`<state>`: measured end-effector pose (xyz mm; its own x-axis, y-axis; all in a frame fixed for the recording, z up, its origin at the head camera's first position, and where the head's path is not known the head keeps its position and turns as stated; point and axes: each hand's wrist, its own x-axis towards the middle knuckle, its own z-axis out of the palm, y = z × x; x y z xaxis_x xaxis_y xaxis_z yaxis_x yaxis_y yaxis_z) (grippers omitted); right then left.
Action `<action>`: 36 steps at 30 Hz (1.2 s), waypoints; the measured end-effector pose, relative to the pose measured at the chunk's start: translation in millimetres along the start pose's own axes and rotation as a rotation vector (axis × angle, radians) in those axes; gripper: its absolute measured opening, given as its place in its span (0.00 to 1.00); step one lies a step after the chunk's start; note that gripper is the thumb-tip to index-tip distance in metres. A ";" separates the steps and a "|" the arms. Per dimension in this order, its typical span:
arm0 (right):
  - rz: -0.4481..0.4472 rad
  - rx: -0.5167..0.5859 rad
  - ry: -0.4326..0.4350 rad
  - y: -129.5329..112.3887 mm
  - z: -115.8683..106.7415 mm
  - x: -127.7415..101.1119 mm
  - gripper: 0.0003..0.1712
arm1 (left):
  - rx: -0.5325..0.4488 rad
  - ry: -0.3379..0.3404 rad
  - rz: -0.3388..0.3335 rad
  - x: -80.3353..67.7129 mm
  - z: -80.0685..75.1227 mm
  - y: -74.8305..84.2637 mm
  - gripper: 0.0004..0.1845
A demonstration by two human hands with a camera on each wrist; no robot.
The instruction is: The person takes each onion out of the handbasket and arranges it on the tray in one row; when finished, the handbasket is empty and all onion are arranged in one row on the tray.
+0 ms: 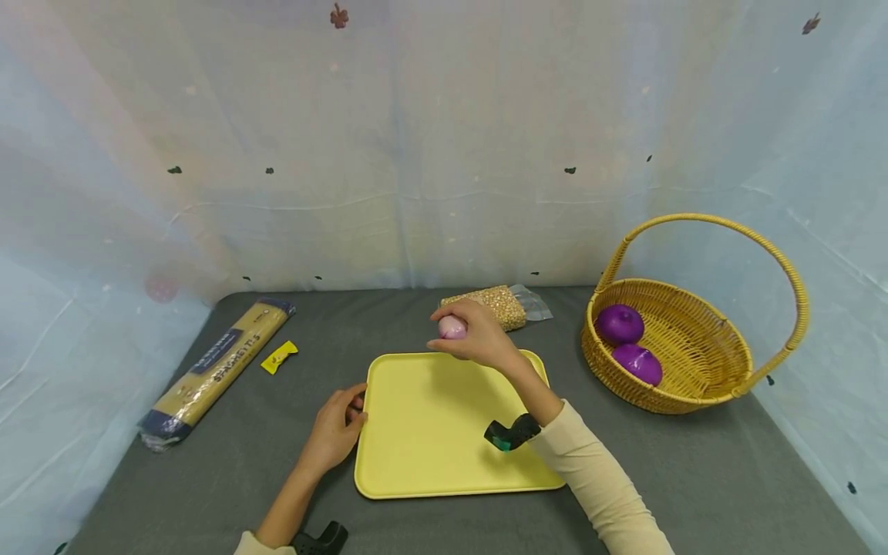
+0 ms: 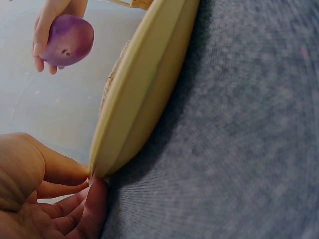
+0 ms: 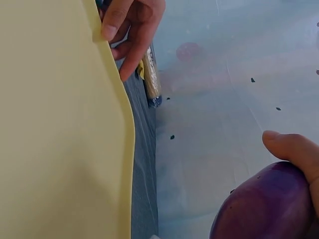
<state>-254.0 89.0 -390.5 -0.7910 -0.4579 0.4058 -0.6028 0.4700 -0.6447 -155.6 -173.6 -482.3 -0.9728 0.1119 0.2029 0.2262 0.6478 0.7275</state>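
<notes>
My right hand (image 1: 479, 335) grips a purple onion (image 1: 453, 327) above the far edge of a yellow tray (image 1: 416, 432). Seen from the left wrist, the onion (image 2: 70, 41) is held up in the air, apart from the tray. My left hand (image 1: 336, 432) pinches the tray's left rim between thumb and fingers, also visible in the left wrist view. To the right, a yellow wicker basket (image 1: 694, 397) with a tall handle holds two more purple onions (image 1: 620, 324) along its left side.
A spaghetti packet (image 1: 218, 366) lies at the left, with a small yellow wrapped piece (image 1: 280, 357) beside it. Behind the tray rests a clear bag of golden kernels (image 1: 509, 306), partly hidden by my right hand. A pale curtain (image 1: 416, 154) hangs along the table's back edge.
</notes>
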 end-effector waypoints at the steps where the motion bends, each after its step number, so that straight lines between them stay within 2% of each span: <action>1: -0.002 0.003 -0.002 -1.0 1.3 0.3 0.20 | 0.002 -0.001 -0.003 0.0 0.1 -0.4 0.23; 5: -0.002 -0.003 -0.015 -2.7 6.6 0.8 0.20 | 0.012 -0.002 -0.011 -0.3 0.6 -2.2 0.23; 10: 0.002 -0.020 -0.025 -4.4 11.1 1.1 0.20 | 0.008 0.009 0.011 0.2 0.2 -2.4 0.23; 24: -0.011 0.014 -0.057 -10.7 22.6 6.2 0.20 | 0.013 0.025 0.036 -0.2 -0.8 -0.7 0.22; 36: -0.006 0.017 -0.089 -7.4 40.6 10.5 0.20 | 0.015 0.010 0.003 -0.3 0.3 -2.2 0.23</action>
<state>-253.6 50.1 -407.8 -0.7748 -0.5258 0.3509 -0.6047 0.4549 -0.6538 -155.8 -174.8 -484.1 -0.9716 0.1066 0.2111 0.2280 0.6591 0.7167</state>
